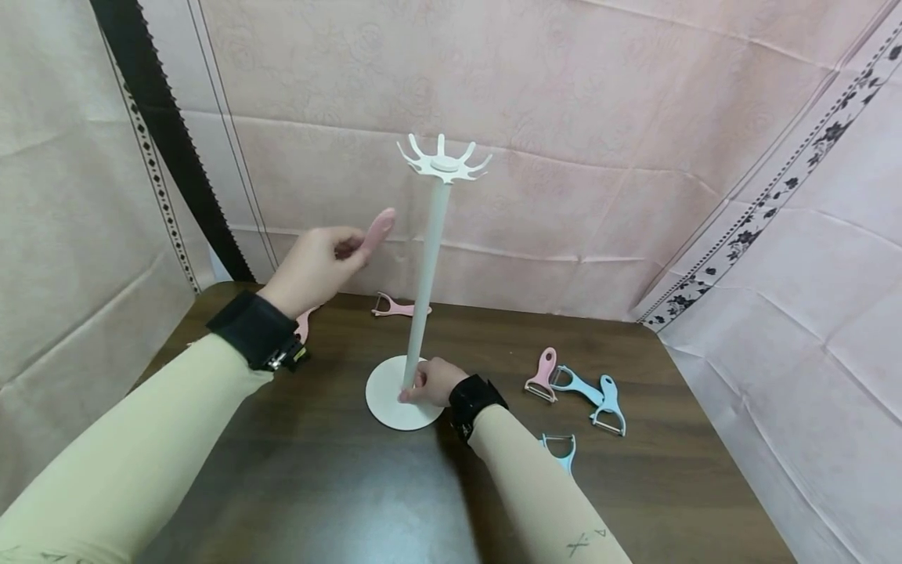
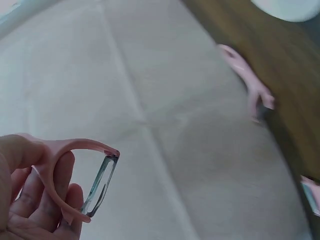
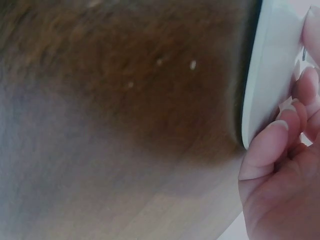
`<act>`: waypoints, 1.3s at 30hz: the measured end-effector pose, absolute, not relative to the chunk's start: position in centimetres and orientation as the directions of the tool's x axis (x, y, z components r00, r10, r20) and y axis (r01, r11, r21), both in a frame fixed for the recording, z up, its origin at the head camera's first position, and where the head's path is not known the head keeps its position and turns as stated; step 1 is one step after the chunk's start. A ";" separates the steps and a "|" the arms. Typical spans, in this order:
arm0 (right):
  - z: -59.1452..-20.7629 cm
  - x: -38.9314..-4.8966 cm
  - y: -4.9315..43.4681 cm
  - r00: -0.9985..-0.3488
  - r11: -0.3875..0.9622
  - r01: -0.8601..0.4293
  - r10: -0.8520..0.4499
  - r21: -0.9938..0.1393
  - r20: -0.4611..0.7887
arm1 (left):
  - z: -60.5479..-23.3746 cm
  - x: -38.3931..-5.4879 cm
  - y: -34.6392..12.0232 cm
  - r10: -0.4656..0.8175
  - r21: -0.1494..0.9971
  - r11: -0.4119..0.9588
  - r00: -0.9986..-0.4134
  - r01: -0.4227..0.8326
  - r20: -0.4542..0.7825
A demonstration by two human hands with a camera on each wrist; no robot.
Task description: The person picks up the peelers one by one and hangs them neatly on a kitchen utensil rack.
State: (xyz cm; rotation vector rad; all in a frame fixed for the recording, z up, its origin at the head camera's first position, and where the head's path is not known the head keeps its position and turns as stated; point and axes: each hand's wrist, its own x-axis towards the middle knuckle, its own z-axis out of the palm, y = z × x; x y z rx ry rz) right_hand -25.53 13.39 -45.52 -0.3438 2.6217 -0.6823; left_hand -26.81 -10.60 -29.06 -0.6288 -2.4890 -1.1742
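Note:
In the head view my left hand [image 1: 320,262] is raised left of the white stand's pole [image 1: 428,270]. It pinches a pink peeler [image 1: 379,229], whose handle points up toward the pole. The left wrist view shows the peeler's metal blade [image 2: 100,185] past my thumb and fingers, which grip the forked head. My right hand [image 1: 440,381] grips the foot of the pole, low over the round white base [image 1: 395,407]. In the right wrist view its curled fingers [image 3: 267,145] lie against the base. Bare prongs [image 1: 445,163] fan out at the pole's top.
A pink peeler [image 1: 396,307] lies behind the pole, another [image 1: 303,325] partly behind my left wrist. On the right lie a pink peeler [image 1: 546,368] and blue peelers [image 1: 581,385], one [image 1: 564,454] partly under my right forearm. Cloth [image 1: 535,235] hangs behind the wooden table [image 1: 338,478].

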 end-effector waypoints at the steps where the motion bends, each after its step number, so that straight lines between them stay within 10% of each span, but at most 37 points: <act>1: -45.5 -25.5 13.4 -0.887 0.851 -0.130 -0.329 -0.508 -0.323 | -28.5 -26.9 -10.3 0.253 0.662 0.537 -0.849 0.522 0.464; 17: -45.8 -25.6 13.4 -0.891 0.852 -0.130 -0.324 -0.507 -0.317 | -21.9 -27.1 -5.1 0.172 0.740 0.262 -0.785 0.619 0.595; 39: -46.1 -25.9 13.6 -0.890 0.843 -0.137 -0.335 -0.520 -0.309 | -21.1 -26.6 -4.5 0.203 0.746 0.234 -0.781 0.624 0.590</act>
